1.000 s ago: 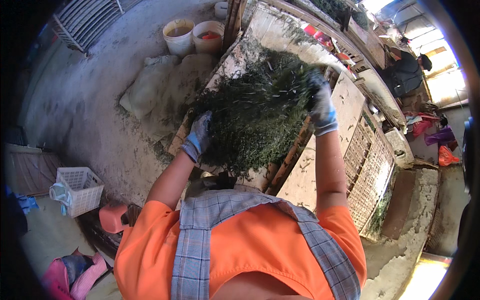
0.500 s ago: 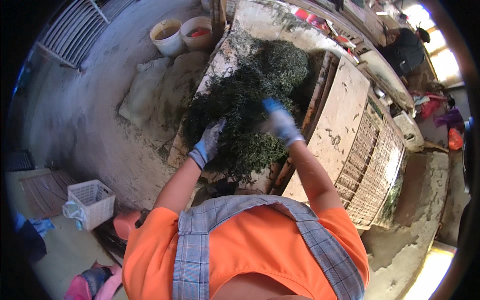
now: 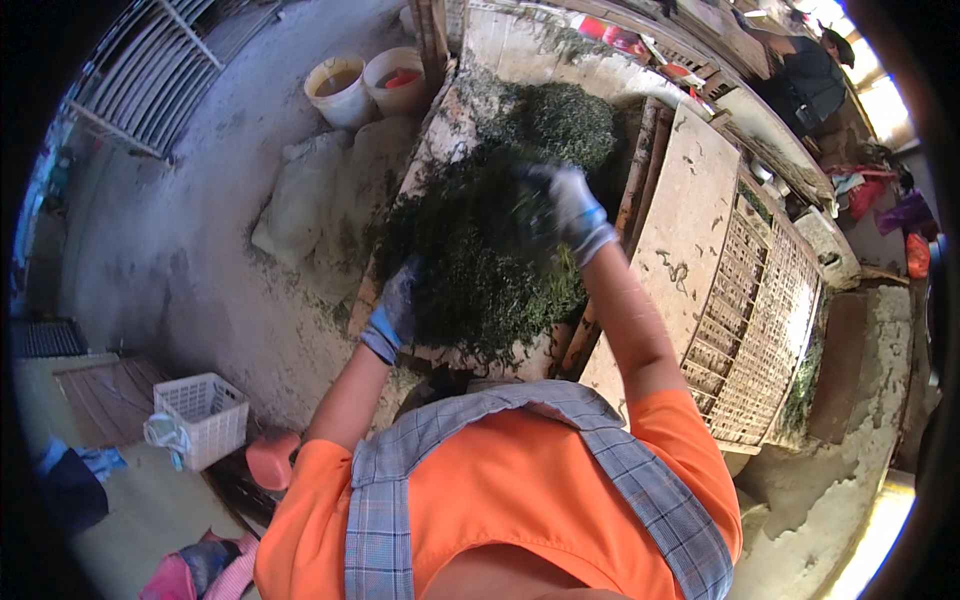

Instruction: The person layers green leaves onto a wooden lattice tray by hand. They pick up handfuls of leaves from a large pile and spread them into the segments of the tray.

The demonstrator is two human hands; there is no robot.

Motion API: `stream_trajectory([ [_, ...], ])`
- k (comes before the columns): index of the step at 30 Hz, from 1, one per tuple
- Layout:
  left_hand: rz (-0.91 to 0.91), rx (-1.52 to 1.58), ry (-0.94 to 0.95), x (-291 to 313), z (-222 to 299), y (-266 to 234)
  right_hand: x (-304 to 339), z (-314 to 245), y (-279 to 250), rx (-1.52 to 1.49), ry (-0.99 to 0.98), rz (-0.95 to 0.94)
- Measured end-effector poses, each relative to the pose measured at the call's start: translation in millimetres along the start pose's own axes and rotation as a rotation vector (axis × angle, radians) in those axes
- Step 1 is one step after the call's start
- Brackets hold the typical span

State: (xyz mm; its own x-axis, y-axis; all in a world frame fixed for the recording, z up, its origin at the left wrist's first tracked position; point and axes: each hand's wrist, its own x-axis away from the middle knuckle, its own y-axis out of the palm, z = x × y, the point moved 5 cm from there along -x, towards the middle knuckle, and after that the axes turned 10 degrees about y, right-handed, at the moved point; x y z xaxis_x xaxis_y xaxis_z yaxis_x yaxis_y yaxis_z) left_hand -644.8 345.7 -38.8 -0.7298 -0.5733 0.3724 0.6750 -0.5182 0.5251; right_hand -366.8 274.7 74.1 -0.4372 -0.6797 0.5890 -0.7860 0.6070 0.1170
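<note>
So I'm standing here watching someone in an orange top work over a big loose pile of dark green plant bits (image 3: 480, 245). The pile sits on a pale table (image 3: 500, 40) right in front of them. Its long axis runs away from the person, with the far end leaning a bit to their right. That far end is a rounded mound, the near end is looser and stringier.

Both hands are gloved. The left hand (image 3: 393, 300) is at the pile's near left edge, fingers pointing away from the body. Can't tell how far they're open or if they've got hold of any. The right hand (image 3: 575, 205) is a blur over the pile's right side, fingers aimed left across it. Can't tell how open those are either, or whether there's any green in them.

Containers: two whitish buckets side by side past the table's left edge. The left bucket (image 3: 345, 112) has brownish liquid (image 3: 340, 82) in it, the right bucket (image 3: 402, 100) has something red (image 3: 402, 77) inside. Over on the left there's a white plastic basket (image 3: 218, 442) with a pale blue cloth (image 3: 165, 437) hanging on its side.
</note>
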Motion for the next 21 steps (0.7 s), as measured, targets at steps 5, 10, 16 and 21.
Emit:
stream_trajectory([
  [5, -0.058, -0.352, 0.339, -1.0, 25.7, -9.1, 79.8, -80.1, 21.8, 0.024, -0.568, -0.241],
  [10, -0.028, 0.094, 0.022, -18.3, 27.8, 16.2, -17.2, 7.5, -31.2, 0.295, -0.273, -0.114],
  [16, 0.091, 0.108, 0.022, -23.0, 29.6, 15.2, 95.1, -94.4, 31.3, -0.054, -0.535, -0.24],
  [21, -0.03, 0.117, 0.084, -38.1, 24.7, -11.7, 95.4, -61.6, -2.1, 0.072, -0.68, -0.23],
])
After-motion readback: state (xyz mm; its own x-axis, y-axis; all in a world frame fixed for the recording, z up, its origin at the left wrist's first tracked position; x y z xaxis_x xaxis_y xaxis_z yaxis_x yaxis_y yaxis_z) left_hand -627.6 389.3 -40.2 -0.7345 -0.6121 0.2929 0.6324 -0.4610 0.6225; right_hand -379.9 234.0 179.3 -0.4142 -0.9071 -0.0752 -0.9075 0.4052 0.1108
